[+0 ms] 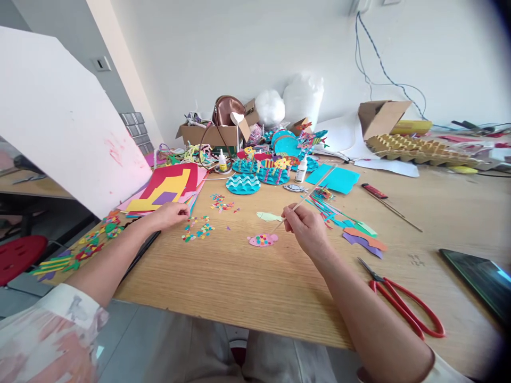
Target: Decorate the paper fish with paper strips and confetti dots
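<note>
My right hand (305, 226) is closed round a thin wooden stick (317, 185). The stick's lower tip points down at the tail side of a pink paper fish (262, 240) dotted with coloured circles; whether it touches cannot be told. Just behind lies a pale green paper fish (269, 216), partly behind my fingers. On the left, my left hand (173, 214) is held with its fingers curled in, and nothing shows in them. It is beside a scatter of small coloured paper dots (204, 230) and near stacked coloured paper (162, 189).
Red-handled scissors (407, 306) and a tablet (477, 282) lie at the right. Paper strips and purple scraps (361, 244) are nearer the middle. Behind stand glue bottles (301, 169), blue wavy paper stands (242, 184), a cardboard box (207, 134) and egg trays (419, 150). A white board (67, 111) leans at left.
</note>
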Motion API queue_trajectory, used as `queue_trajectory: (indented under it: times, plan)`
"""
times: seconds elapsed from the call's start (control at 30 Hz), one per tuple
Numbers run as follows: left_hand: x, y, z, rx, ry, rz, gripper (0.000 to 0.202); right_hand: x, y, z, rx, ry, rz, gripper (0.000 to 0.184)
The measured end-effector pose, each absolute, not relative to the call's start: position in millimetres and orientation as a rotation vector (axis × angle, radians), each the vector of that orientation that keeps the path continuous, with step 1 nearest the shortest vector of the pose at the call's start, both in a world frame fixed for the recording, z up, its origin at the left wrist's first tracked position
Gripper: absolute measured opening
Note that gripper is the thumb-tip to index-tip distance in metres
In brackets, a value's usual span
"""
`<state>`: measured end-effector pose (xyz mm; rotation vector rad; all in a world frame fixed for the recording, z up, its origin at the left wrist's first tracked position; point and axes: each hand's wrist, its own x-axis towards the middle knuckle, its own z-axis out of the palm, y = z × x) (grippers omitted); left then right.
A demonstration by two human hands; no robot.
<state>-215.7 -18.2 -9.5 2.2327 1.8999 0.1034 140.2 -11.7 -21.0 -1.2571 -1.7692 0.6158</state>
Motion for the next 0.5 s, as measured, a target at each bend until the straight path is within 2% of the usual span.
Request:
queue_trajectory:
  times: [0.17,0.5]
  plan:
    - [-215.9,-23.4,-6.4,2.148,1.850,0.154,0.024,139.9,-11.9,-20.6,-1.260,-1.778,0.626,0.031]
    - [-199.4,-41.1,-8.3,1.520,1.563,0.669,0.028,139.4,-11.3,-24.6,-1.204,-1.772,0.651,0.029]
